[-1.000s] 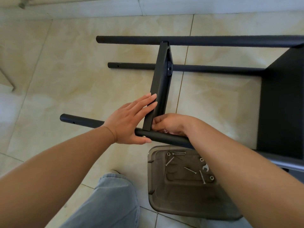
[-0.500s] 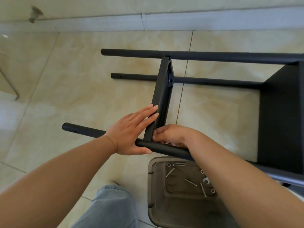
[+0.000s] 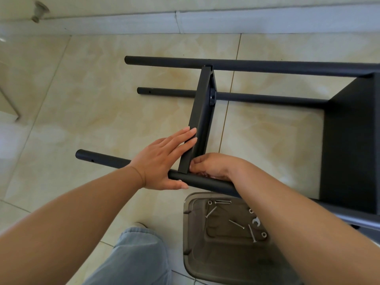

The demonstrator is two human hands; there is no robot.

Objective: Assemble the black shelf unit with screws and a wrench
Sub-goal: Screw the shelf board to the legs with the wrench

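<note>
The black shelf unit lies on its side on the tiled floor. Its far tube (image 3: pixel 267 65), middle tube (image 3: pixel 267 97) and near tube (image 3: pixel 102 159) run left from a fitted end panel (image 3: pixel 349 140). A second shelf panel (image 3: pixel 202 112) stands edge-on between the far and near tubes. My left hand (image 3: pixel 162 161) presses flat against this panel's left face, thumb under the near tube. My right hand (image 3: pixel 216 165) curls its fingers round the panel's lower corner at the tube joint; anything between the fingertips is hidden.
A smoky plastic tray (image 3: pixel 189 223) sits on the floor just below the near tube. It holds several screws (image 3: pixel 236 224), washers (image 3: pixel 264 234) and a small wrench (image 3: pixel 256 221). My jeans-clad knee (image 3: pixel 133 256) is at the bottom, the wall's skirting (image 3: pixel 205 21) beyond.
The view has tilted, so everything sits lower in the frame. Both hands stay at the joint, with the left fingers a little higher on the panel.
</note>
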